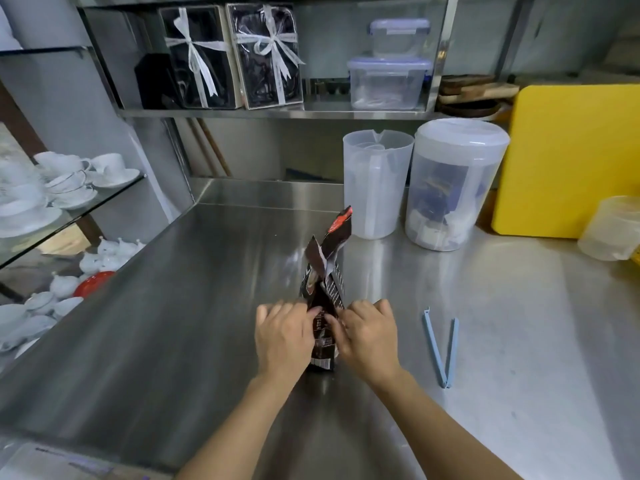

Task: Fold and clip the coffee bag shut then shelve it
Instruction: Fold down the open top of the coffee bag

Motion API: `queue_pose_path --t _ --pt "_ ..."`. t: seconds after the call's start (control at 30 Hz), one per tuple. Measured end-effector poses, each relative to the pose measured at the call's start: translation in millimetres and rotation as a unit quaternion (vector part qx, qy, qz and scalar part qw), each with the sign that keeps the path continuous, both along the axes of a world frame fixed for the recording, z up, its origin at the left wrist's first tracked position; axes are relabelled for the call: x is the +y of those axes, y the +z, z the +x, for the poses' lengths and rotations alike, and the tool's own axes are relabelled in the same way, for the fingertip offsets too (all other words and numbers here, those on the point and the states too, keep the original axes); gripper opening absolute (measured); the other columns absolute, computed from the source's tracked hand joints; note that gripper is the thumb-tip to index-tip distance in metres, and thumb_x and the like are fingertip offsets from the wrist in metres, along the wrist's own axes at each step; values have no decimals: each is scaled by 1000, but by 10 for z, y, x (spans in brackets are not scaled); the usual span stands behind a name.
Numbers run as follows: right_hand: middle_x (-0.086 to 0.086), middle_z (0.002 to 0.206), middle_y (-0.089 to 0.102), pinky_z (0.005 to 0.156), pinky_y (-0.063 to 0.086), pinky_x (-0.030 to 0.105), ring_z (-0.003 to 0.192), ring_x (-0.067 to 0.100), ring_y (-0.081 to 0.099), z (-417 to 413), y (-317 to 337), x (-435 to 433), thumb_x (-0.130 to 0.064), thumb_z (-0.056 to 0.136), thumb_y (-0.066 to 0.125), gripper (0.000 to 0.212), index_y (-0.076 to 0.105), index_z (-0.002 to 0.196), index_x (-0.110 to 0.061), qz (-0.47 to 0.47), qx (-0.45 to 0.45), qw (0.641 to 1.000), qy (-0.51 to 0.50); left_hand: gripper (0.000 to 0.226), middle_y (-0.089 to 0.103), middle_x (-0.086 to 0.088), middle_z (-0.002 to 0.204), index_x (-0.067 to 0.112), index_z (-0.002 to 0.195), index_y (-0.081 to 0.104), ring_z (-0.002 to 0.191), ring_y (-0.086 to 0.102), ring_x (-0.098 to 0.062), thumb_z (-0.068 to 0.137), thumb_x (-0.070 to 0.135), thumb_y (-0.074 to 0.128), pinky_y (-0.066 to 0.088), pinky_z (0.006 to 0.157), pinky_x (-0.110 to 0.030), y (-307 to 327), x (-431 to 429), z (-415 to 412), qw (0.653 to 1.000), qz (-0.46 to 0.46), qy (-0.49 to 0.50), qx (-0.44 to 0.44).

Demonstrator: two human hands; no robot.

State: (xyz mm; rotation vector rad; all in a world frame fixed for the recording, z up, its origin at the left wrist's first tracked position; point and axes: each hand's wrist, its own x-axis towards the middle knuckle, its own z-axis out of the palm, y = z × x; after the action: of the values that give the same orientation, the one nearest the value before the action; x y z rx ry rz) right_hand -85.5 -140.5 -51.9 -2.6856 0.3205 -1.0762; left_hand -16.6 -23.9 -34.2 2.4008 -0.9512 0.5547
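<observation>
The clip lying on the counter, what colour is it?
Pale blue; the clip lies open in the head view.

Commercial kitchen: steel counter, steel shelf, stacked teacups.

Coffee bag stands on counter, clip to its right.

a steel counter fills the room's middle, with a steel wall shelf above it. on the left stand glass shelves with white cups. a yellow board leans at the right, beside two clear plastic jugs.
</observation>
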Motion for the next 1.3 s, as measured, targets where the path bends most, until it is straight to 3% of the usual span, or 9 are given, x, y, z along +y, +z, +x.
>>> queue_pose_path --t 0.13,0.23,0.37,0.5,0.7,0.8,0.93,1.1,1.3 --pt "2 71 65 70 34 33 69 14 53 -113 73 -92 -56 81 48 45 69 82 -17 189 20 979 71 23 69 -7 77 6 78 65 70 62 -19 84 25 54 42 67 -31 11 200 253 973 -135 -55 181" --pt "3 74 61 69 40 21 67 3 52 -81 122 -233 -25 80 65 20 70 91 -9 367 -64 928 16 21 68 11 79 11 87 68 70 56 15 85 -3 52 40 66 -4 98 244 343 918 -241 -69 307" --pt "6 91 58 63 37 4 66 6 46 17 230 -353 -16 77 69 34 63 110 -10 428 -20 902 53 45 69 29 73 30 80 64 75 57 15 85 -11 46 41 74 -3 149 231 442 870 -257 -110 405" --pt "5 106 59 68 38 2 68 -2 47 95 407 -331 -17 77 69 38 62 114 -15 484 -11 864 140 30 65 10 77 19 79 63 70 57 3 83 -9 51 41 64 -3 241 234 428 872 -271 -60 403" --pt "-10 91 68 74 45 6 81 1 58 191 647 -402 -5 76 67 33 65 101 -26 535 -64 825 171 15 61 2 79 23 79 65 72 54 -3 79 7 64 43 68 -7 391 367 253 825 -452 -72 330" --pt "-17 66 71 73 47 9 70 -6 62 245 765 -462 4 75 64 25 69 89 -16 542 -66 819 175 22 61 3 82 25 72 66 74 56 0 73 4 69 43 74 -13 491 360 192 863 -419 -92 265" --pt "4 72 63 81 45 26 71 13 58 284 831 -503 5 72 67 21 64 64 -14 535 -48 826 169 23 63 10 92 37 68 58 100 56 -16 65 24 78 41 91 -28 527 336 226 909 -345 -67 226" --pt "11 68 62 82 46 41 74 26 57 303 824 -469 3 71 69 23 60 61 -15 541 -36 824 165 32 54 11 82 37 66 44 104 39 -20 70 27 74 32 78 -26 500 268 187 932 -272 -13 238" --pt "-15 46 59 66 43 21 53 2 51 274 888 -413 1 70 71 31 59 53 -22 508 -70 847 143 30 63 -10 66 23 57 52 65 58 -18 72 6 72 47 69 -35 682 187 362 873 -386 -24 298"
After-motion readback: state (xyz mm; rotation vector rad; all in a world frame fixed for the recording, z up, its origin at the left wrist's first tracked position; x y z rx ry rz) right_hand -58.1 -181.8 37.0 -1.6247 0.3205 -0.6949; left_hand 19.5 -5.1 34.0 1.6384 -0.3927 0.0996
